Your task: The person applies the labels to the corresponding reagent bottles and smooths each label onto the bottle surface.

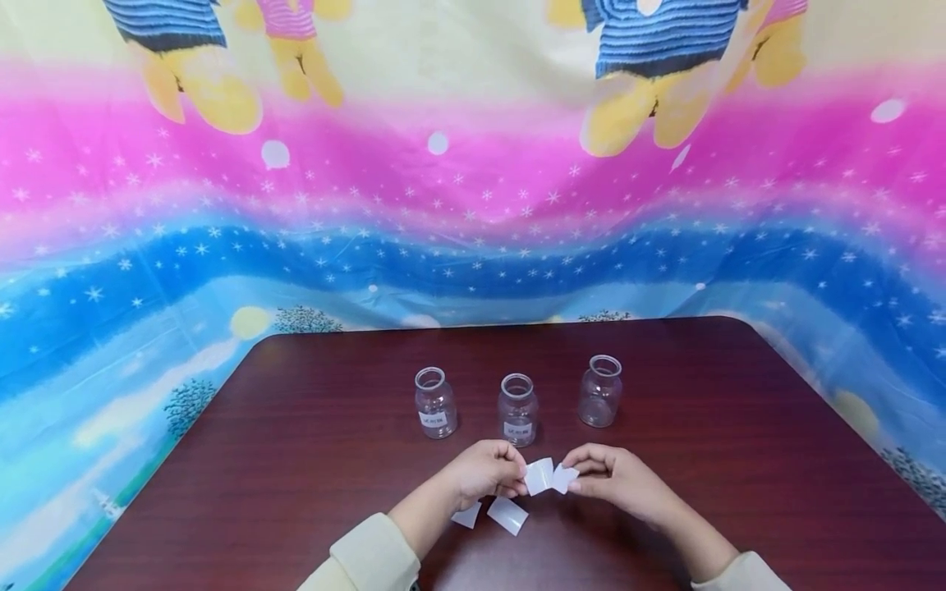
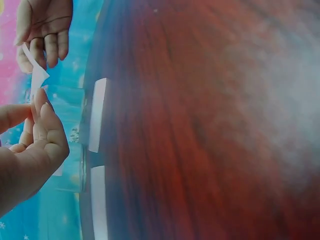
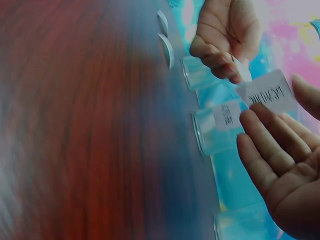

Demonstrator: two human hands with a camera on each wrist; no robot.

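Over the table in front of the jars, my left hand point(image 1: 488, 474) pinches a white slip of paper point(image 1: 539, 476) between thumb and fingertips. Facing it, my right hand point(image 1: 624, 484) pinches a second white piece, a sticker label point(image 1: 565, 478), which meets the slip edge to edge. Dark writing shows on the label point(image 3: 270, 92) in the right wrist view. Two more white labels lie on the table, one point(image 1: 508, 515) just below the left hand, the other point(image 1: 467, 515) partly behind its wrist. Whether the two held pieces are still joined is unclear.
Three open glass jars stand beyond the hands. The left jar point(image 1: 436, 404) and middle jar point(image 1: 517, 410) carry white labels with writing; no label shows on the right jar point(image 1: 600, 392). A patterned curtain point(image 1: 473, 205) hangs behind the dark red wooden table point(image 1: 259, 460).
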